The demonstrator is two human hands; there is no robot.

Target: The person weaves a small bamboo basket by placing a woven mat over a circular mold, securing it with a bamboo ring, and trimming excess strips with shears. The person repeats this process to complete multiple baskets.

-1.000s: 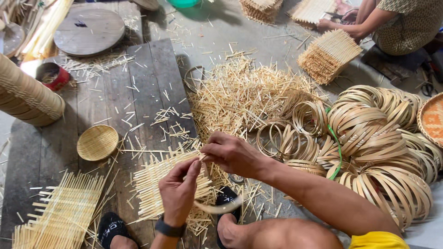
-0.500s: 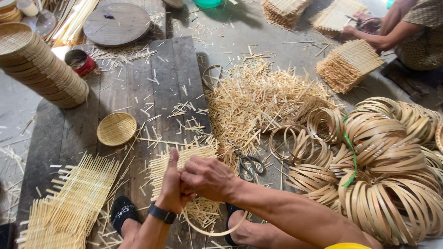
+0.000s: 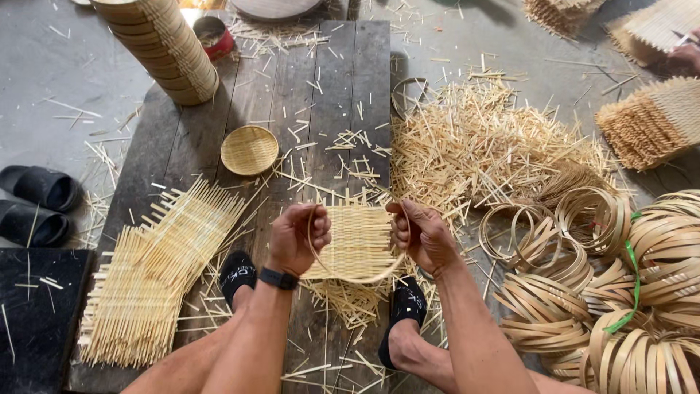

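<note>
1. At the far left, a pair of dark sandals (image 3: 36,204) lies on the grey floor, beside a dark wooden board (image 3: 292,109) strewn with bamboo slivers.
2. A flat stack of woven mats (image 3: 157,270) with loose strip ends rests on the board's left part; above it stand a tall stack of baskets (image 3: 164,47) and one small round basket (image 3: 249,150).
3. The left hand (image 3: 297,237) is curled shut, pinching the left end of a thin bamboo hoop (image 3: 354,277).
4. Between the hands, a square woven mat (image 3: 357,241) sits inside the hoop, held just above the board, over the person's feet.
5. The right hand (image 3: 419,233) is closed too, gripping the hoop's right side and the mat's edge.
6. Right of it spreads a pile of cut bamboo sticks (image 3: 481,146).
7. At the far right lie many bamboo rings (image 3: 620,284), some tied with green cord, and more woven mat bundles (image 3: 649,120).
</note>
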